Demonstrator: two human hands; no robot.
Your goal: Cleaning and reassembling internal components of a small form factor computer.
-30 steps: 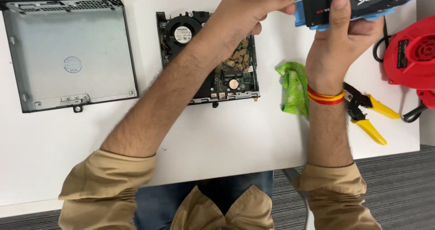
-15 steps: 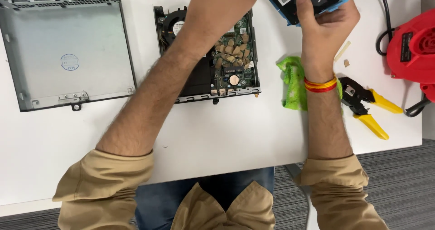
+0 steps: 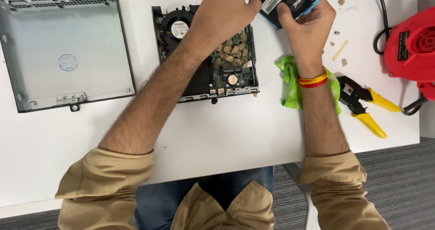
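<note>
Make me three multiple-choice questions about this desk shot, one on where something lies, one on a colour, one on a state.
1. Where does the green cloth lie?
A. On the grey cover panel
B. Under the right forearm, right of the open computer
C. On the floor

2. What colour are the pliers' handles?
A. Yellow
B. Blue
C. White

3. How is the small computer?
A. Closed, cover on
B. Open, fan and board showing
C. Wrapped in cloth

Answers:
1 B, since the cloth shows on both sides of the right wrist, beside the computer's right edge.
2 A, both handles are yellow, lying near the red blower.
3 B, the cover panel lies apart to the left, and the fan is exposed, while the left hand and right hand hold a black drive in a blue bracket above the table.
</note>
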